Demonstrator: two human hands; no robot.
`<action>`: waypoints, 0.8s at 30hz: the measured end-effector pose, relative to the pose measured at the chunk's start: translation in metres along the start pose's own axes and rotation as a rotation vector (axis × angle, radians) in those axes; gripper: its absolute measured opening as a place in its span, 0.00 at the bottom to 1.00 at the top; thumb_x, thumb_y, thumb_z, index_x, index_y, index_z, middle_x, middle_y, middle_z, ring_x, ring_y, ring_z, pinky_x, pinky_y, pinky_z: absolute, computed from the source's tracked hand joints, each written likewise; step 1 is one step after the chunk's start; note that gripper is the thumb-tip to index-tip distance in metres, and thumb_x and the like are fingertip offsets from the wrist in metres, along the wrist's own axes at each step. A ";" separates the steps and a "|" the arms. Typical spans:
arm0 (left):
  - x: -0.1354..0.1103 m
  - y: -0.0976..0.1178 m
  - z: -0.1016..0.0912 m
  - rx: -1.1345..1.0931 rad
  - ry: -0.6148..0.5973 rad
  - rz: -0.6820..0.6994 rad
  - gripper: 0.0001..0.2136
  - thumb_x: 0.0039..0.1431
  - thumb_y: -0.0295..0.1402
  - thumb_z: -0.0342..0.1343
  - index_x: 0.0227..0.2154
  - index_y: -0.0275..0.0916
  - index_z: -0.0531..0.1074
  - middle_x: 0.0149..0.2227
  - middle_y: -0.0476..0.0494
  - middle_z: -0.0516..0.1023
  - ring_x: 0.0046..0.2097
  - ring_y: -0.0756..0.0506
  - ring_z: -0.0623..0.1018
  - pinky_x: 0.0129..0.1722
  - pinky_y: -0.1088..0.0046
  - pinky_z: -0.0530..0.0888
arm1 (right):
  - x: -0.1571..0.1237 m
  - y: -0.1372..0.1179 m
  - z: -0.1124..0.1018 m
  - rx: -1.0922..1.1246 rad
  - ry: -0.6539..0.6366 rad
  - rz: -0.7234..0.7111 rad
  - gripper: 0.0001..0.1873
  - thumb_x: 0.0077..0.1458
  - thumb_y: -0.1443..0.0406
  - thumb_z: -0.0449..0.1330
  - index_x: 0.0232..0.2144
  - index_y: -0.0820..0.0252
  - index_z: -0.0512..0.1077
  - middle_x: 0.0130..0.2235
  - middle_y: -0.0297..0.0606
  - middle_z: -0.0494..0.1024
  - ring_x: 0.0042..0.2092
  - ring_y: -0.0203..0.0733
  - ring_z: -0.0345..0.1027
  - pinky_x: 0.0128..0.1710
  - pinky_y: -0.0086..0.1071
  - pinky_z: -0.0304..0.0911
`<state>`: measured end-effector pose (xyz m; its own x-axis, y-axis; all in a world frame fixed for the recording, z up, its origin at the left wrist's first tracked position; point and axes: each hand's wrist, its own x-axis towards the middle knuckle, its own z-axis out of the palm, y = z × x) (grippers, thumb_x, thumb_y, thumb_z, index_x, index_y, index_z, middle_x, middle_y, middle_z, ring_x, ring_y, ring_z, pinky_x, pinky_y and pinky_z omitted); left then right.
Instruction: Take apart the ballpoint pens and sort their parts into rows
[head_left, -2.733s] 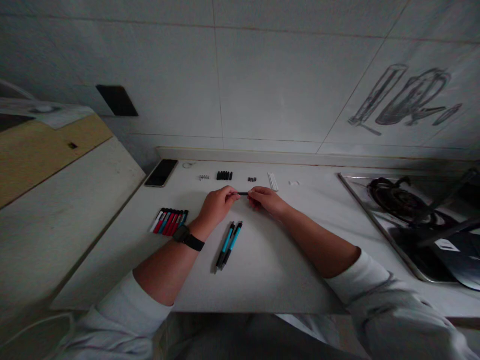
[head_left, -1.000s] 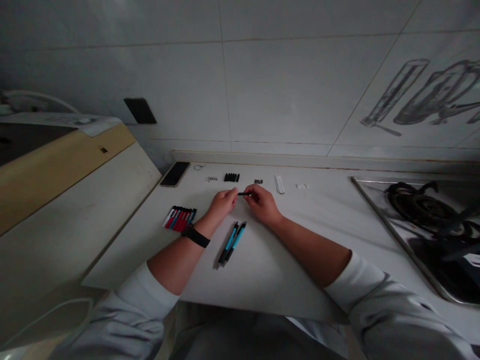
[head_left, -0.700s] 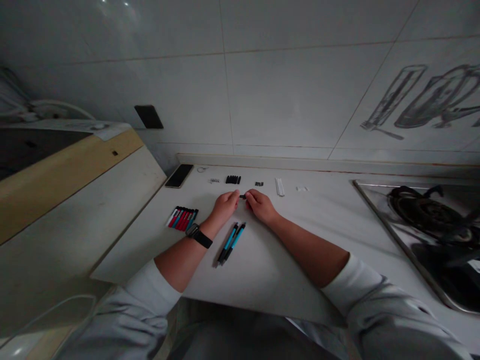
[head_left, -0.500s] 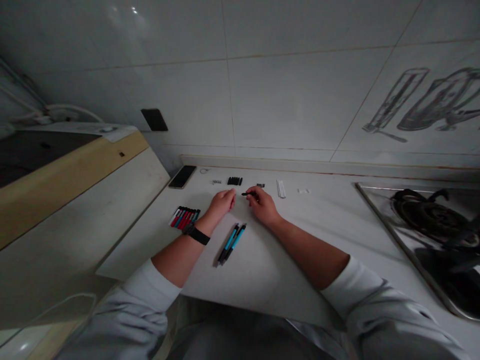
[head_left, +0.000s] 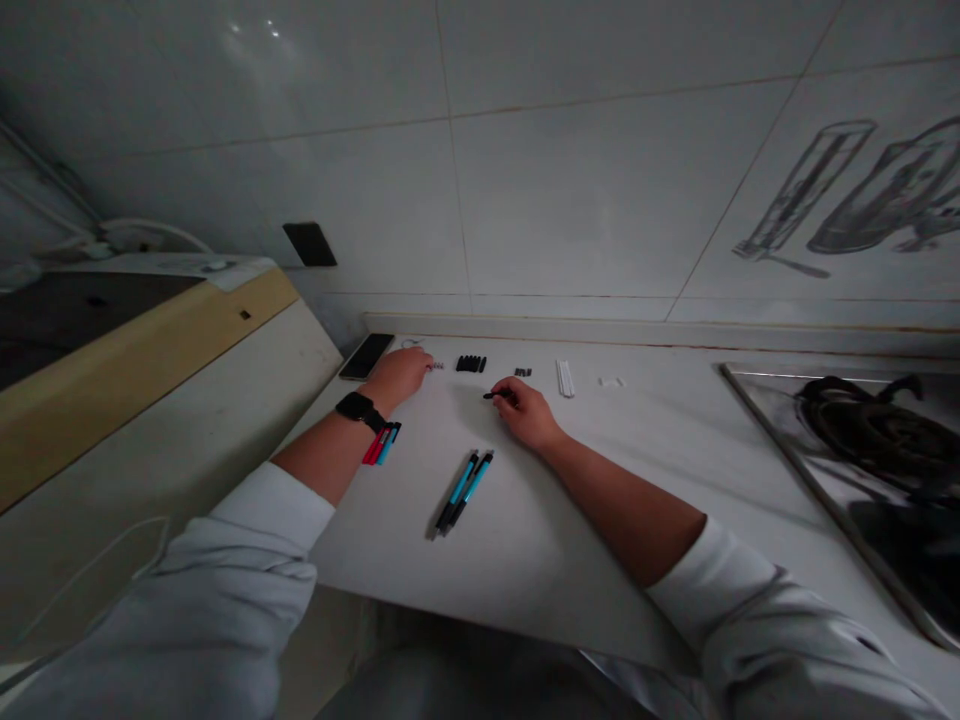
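Note:
My left hand, with a black watch on the wrist, reaches to a small row of metal springs. Its fingertips are drawn together at the row's left end; whether a spring is between them I cannot make out. My right hand pinches a small black pen part just above the countertop, its pointed end facing left. Two blue-and-black pens lie side by side between my forearms. Under my left wrist are red and blue pen barrels, partly covered by the arm.
Along the back lie several black grips, small dark pieces, white refill tubes and small clear pieces. A phone rests at the left corner. A gas stove borders the countertop on the right.
My left hand has moved left and away from my right hand, over to the springs. The right hand stays nearly in place, still pinching the black pen part.

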<state>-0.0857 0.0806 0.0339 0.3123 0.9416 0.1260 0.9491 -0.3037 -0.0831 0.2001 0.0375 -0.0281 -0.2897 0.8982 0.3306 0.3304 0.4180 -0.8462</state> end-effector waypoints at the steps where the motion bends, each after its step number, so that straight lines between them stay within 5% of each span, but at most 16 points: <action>1: 0.003 -0.001 0.003 0.010 -0.016 0.015 0.14 0.66 0.28 0.49 0.44 0.39 0.81 0.46 0.36 0.80 0.44 0.40 0.76 0.42 0.66 0.66 | 0.000 0.000 0.000 -0.005 -0.003 -0.003 0.10 0.59 0.61 0.57 0.42 0.56 0.74 0.35 0.34 0.78 0.33 0.38 0.67 0.38 0.33 0.62; 19: 0.014 0.010 0.000 0.131 -0.080 0.018 0.14 0.65 0.24 0.48 0.40 0.36 0.81 0.45 0.32 0.78 0.45 0.38 0.76 0.41 0.65 0.66 | 0.000 -0.002 -0.001 0.001 -0.020 0.012 0.10 0.59 0.62 0.57 0.41 0.56 0.74 0.33 0.33 0.77 0.32 0.38 0.66 0.36 0.32 0.61; 24: 0.010 0.010 -0.011 0.054 0.001 -0.005 0.13 0.64 0.23 0.48 0.40 0.35 0.79 0.45 0.33 0.79 0.45 0.38 0.77 0.41 0.64 0.66 | 0.002 0.000 -0.002 -0.016 -0.023 0.016 0.10 0.59 0.61 0.58 0.42 0.56 0.75 0.32 0.33 0.77 0.32 0.38 0.67 0.36 0.32 0.61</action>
<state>-0.0724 0.0850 0.0451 0.3079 0.9428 0.1276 0.9471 -0.2910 -0.1352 0.2016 0.0392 -0.0262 -0.3054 0.9013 0.3074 0.3495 0.4063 -0.8442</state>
